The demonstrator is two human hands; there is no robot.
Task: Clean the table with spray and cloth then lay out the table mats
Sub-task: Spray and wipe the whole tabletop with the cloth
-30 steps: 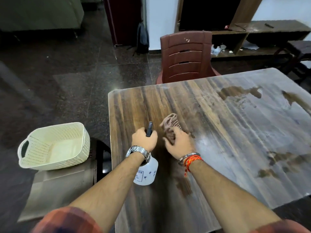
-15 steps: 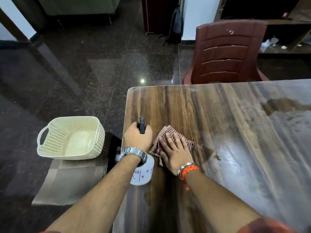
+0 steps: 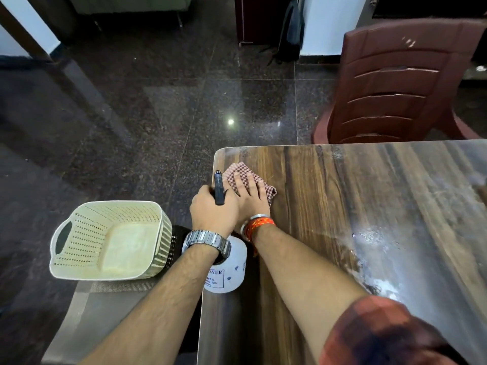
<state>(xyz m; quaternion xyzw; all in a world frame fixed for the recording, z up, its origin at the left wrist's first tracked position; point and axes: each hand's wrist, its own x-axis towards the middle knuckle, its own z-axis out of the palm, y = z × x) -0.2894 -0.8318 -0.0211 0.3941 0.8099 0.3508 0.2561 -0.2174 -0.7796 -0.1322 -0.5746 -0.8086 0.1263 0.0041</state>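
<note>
My left hand (image 3: 213,209) grips the black trigger head of a white spray bottle (image 3: 228,272), held over the left edge of the wooden table (image 3: 329,206). Flat on a red-checked cloth (image 3: 238,172), my right hand (image 3: 250,196) presses it onto the table near the far left corner. Wet, shiny patches cover the table's right part. A grey table mat (image 3: 87,312) lies on a low surface to the left, under a cream basket.
A cream perforated basket (image 3: 110,238) stands left of the table on the mat. A brown plastic chair (image 3: 403,83) stands at the table's far side. The dark polished floor (image 3: 158,114) spreads to the left and beyond.
My right hand has flattened on the cloth and slid it toward the table's far left corner. The left hand with the bottle stayed beside it. My view turned left.
</note>
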